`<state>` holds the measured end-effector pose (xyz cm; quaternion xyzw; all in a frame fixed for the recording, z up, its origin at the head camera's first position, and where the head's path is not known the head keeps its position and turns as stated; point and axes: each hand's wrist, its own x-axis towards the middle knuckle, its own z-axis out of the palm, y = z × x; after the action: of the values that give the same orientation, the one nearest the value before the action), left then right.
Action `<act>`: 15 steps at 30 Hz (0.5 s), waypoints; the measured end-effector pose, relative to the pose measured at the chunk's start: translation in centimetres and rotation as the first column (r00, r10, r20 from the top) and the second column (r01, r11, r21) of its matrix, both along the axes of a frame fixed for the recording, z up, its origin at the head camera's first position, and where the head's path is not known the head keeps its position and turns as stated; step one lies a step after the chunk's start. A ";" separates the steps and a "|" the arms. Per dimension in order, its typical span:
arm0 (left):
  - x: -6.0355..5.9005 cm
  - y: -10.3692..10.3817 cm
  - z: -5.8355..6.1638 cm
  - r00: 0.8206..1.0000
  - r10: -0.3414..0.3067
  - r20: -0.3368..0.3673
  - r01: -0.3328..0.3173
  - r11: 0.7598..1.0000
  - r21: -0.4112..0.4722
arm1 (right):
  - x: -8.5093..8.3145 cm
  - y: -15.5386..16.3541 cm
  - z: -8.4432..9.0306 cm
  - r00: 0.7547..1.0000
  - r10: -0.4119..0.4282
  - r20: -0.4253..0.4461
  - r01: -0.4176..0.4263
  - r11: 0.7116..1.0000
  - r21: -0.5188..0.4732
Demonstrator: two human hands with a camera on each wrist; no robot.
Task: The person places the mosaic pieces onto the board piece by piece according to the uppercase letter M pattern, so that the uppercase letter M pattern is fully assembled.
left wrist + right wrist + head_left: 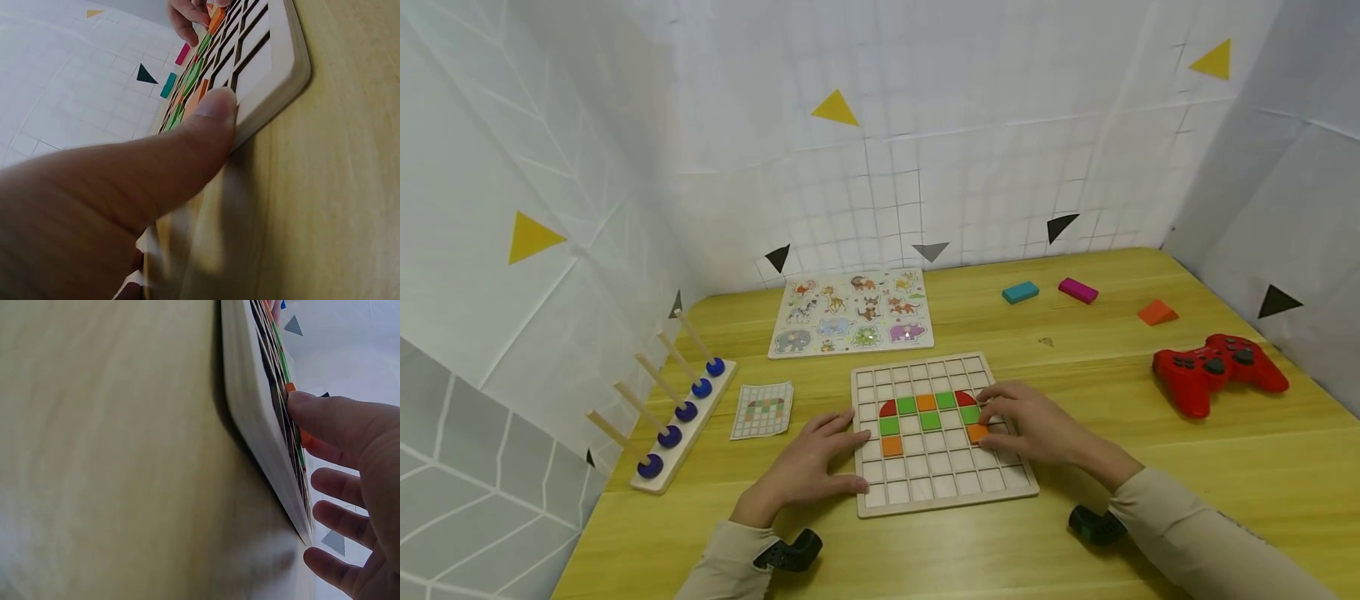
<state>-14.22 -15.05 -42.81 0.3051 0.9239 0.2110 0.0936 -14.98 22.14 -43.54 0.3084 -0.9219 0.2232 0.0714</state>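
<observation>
A square wooden grid board [936,500] holds red, green and orange tiles in an arch-like pattern. At its left edge rests my left hand [808,461], thumb and fingertips touching the rim; the thumb [187,137] lies over the frame in the left wrist view. My right hand [1037,425] pinches an orange square tile [977,433] between thumb and forefinger at the right side of the pattern. In the right wrist view this orange tile [290,388] shows beside the thumb, slightly raised above the grid, with the other fingers spread.
A pattern card [763,410] lies left of the board. Farther left stands a peg stand [696,433] with blue rings. Behind is an animal puzzle [850,315]. Teal [1020,292] and magenta blocks [1078,290], an orange wedge [1157,312] and a red game controller [1217,371] lie right.
</observation>
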 end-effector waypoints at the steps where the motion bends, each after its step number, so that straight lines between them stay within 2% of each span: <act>1: 0.0 0.0 0.0 1.000 -0.003 -0.004 0.003 1.000 0.002 | 0.0 0.0 0.0 1.000 0.001 -0.001 -0.001 1.000 0.003; 10: 0.1 0.0 0.0 1.000 0.000 -0.003 0.000 1.000 0.006 | 0.0 -0.1 0.1 1.000 -0.005 0.008 0.005 1.000 0.006; 15: 0.0 0.0 0.0 1.000 0.002 -0.003 -0.002 1.000 0.002 | -0.1 -0.1 0.0 1.000 0.000 -0.015 0.000 1.000 0.018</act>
<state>-14.19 -15.01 -42.80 0.3046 0.9242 0.2114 0.0916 -15.10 22.00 -43.52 0.3106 -0.9234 0.2125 0.0758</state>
